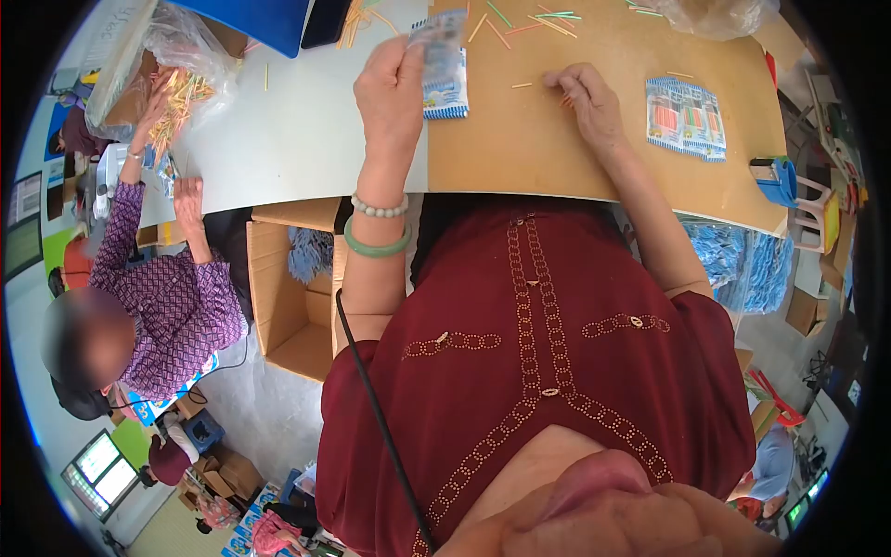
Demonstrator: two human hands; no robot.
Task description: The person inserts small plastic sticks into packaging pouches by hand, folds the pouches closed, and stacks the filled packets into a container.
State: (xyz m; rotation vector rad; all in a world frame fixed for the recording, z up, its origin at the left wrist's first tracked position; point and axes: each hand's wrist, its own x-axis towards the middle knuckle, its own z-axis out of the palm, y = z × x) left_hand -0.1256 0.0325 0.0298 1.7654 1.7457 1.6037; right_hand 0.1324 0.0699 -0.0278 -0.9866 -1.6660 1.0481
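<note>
My left hand (388, 88) is closed on the edge of a small clear-and-blue plastic packet (439, 45), held above the table and slightly blurred. Just below that packet lies a blue-and-white packet (447, 97), partly covered by it. My right hand (590, 104) rests low over the brown tabletop, its fingers curled around a few short reddish sticks (567, 98), mostly hidden. One loose yellowish stick (522, 85) lies to its left. Right of it sit several filled packets (685, 119), with coloured sticks showing through their windows.
More thin coloured sticks (555, 22) are scattered at the far side. A blue tray (255, 20) and a dark phone-like object (326, 22) are at the back left. At left, a co-worker's hand (156, 110) reaches into a bag of sticks (188, 100). A cardboard box (269, 306) stands below the edge.
</note>
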